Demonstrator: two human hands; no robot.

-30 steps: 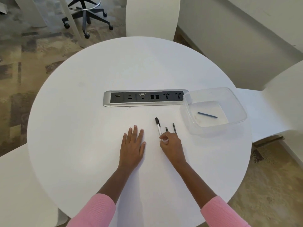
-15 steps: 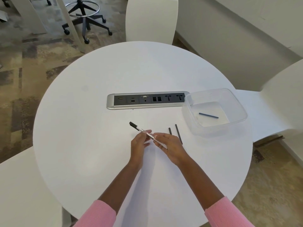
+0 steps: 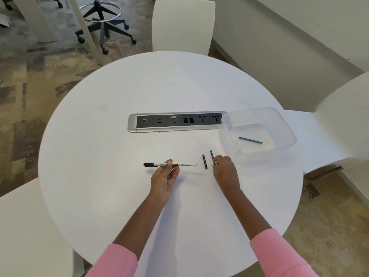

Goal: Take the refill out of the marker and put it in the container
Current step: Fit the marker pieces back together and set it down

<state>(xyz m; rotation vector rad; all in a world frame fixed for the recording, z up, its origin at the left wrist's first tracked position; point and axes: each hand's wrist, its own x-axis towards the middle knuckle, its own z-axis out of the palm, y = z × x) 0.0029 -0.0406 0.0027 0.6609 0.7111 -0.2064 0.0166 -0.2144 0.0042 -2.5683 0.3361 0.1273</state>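
From my seat, left to right: left hand [image 3: 164,178] has the marker [image 3: 169,164] pinched between thumb and fingertips near mid-barrel, held level above the table [image 3: 99,156], black cap pointing left, open end right. Pinch is light — any tug on the barrel and it swivels or drops. Next, two dark sticks: the first stick [image 3: 204,161] lies loose on the table, the second stick [image 3: 211,154] runs under the right hand [image 3: 225,172]. Those fingers are curled down at its near end, but I can't tell if they've actually closed on it. Risk there: thin round sticks lying side by side, so a sloppy grab nudges the neighbour and it rolls. Far right, the clear container [image 3: 287,128] already has one refill [image 3: 250,140] in it and overlaps the end of the socket strip [image 3: 175,122] — its wall sits close to the hand, so a low carry could clip the rim and shove the tub toward the table edge.
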